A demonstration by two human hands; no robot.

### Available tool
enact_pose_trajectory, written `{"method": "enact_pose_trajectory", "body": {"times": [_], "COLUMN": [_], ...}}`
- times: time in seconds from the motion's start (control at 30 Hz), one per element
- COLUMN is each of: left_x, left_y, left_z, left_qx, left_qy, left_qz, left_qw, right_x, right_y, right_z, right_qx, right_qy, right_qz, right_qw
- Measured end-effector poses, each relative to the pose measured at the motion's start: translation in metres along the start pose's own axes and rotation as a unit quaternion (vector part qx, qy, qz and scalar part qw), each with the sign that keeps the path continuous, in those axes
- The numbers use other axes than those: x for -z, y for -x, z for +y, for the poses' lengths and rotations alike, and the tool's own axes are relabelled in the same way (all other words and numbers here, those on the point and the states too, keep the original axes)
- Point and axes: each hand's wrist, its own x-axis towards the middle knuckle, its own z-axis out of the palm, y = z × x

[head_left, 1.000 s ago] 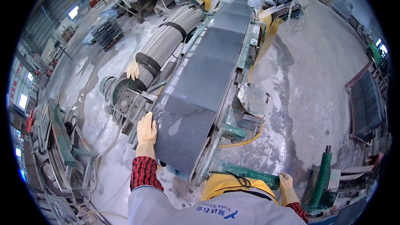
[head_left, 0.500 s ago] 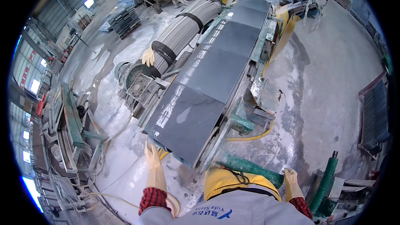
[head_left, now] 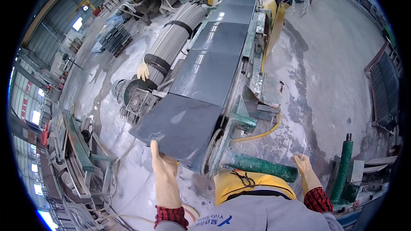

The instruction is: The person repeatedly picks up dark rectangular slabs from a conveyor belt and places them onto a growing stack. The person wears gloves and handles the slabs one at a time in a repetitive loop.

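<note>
My left hand [head_left: 166,164], in a cream rubber glove, is closed on the near left edge of a dark grey stone slab [head_left: 180,124], thumb on top; the fingers underneath are hidden. This front slab lies turned askew on the conveyor, its left corner jutting out past the side. More dark slabs [head_left: 207,75] lie in a row behind it. My right hand [head_left: 303,164], gloved alike, hangs with curled fingers to the right of a green roller [head_left: 261,166], apart from the slab. Nothing shows in it.
Left of the conveyor stand a motor [head_left: 139,98] and a strapped bundle of pale strips [head_left: 171,38] with a loose glove [head_left: 143,71] on it. A green post [head_left: 342,169] rises at right. A yellow hose [head_left: 261,136] lies on the wet floor.
The front slab has swung, its left corner moving out to the left. My left hand has closed on its edge. My right hand has moved slightly up and right, off the roller's end.
</note>
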Motion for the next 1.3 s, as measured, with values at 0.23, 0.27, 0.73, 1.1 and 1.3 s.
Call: {"method": "enact_pose_trajectory", "body": {"times": [0.23, 0.27, 0.73, 1.1, 1.3], "left_x": [-0.012, -0.013, 0.021, -0.138, -0.186], "left_y": [-0.027, -0.024, 0.046, 0.203, 0.296], "left_z": [0.019, 0.018, 0.042, -0.134, -0.278], "left_qx": [0.037, 0.05, 0.019, 0.373, 0.46], "left_qy": [-0.06, -0.034, -0.043, -0.067, -0.298], "left_qz": [-0.004, 0.001, -0.133, -0.379, -0.4], "left_qw": [0.998, 0.998, 0.99, 0.844, 0.734], "right_x": [-0.015, -0.019, -0.031, 0.03, 0.138], "right_y": [0.024, 0.028, 0.09, 0.208, 0.359], "right_z": [-0.021, -0.026, -0.139, -0.143, -0.061], "right_qx": [-0.008, -0.007, 0.124, 0.336, 0.068], "right_qy": [0.007, 0.01, -0.114, -0.152, -0.331], "right_qz": [0.022, 0.027, -0.059, -0.03, 0.139], "right_qw": [1.0, 1.0, 0.984, 0.929, 0.931]}}
